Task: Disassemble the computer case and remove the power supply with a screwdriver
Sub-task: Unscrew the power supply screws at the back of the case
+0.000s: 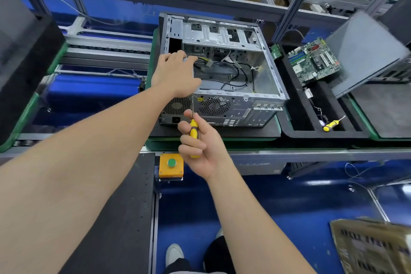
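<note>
On the bench in the head view, the computer case (224, 87) lay on its side, already pretty gutted. Its side panel (364, 51) was off and propped to the right, and the motherboard (313, 62) sat out in the black tray (300, 133), near a spare screwdriver (331, 124). The power supply (178, 107) was still in the case's near-left corner, with loose cables trailing inside. The left hand (175, 73) lay palm-down on top of it, fingers fairly straight, bracing it rather than clenching. The right hand (198, 142) had its fingers wrapped around the yellow screwdriver (194, 133), tip up at a screw on the rear panel's top edge. My guess: it was down to the mounting screws, then lifting the unit out.
</note>
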Demonstrator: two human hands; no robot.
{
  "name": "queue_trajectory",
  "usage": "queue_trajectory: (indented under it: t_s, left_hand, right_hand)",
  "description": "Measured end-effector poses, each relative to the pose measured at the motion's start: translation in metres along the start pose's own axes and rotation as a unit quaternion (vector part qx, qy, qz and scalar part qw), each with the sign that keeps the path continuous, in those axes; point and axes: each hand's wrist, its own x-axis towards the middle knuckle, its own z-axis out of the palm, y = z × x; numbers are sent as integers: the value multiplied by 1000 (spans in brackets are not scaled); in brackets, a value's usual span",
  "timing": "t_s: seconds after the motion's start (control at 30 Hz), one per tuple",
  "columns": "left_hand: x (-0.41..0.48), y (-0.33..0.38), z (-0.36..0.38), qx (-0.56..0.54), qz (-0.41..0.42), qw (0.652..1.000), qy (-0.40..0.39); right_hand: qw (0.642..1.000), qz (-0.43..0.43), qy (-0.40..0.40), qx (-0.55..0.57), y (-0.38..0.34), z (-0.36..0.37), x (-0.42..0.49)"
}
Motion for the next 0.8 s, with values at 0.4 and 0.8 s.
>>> queue_trajectory:
  t_s: [0.4,0.8]
  left_hand:
    - [-1,4,-2,14,3,1000,8]
    - [-1,4,-4,14,-2,1000,5]
  right_hand:
    - [800,-161,291,-500,7,17,11]
    - [873,-87,291,-382,-13,9,8]
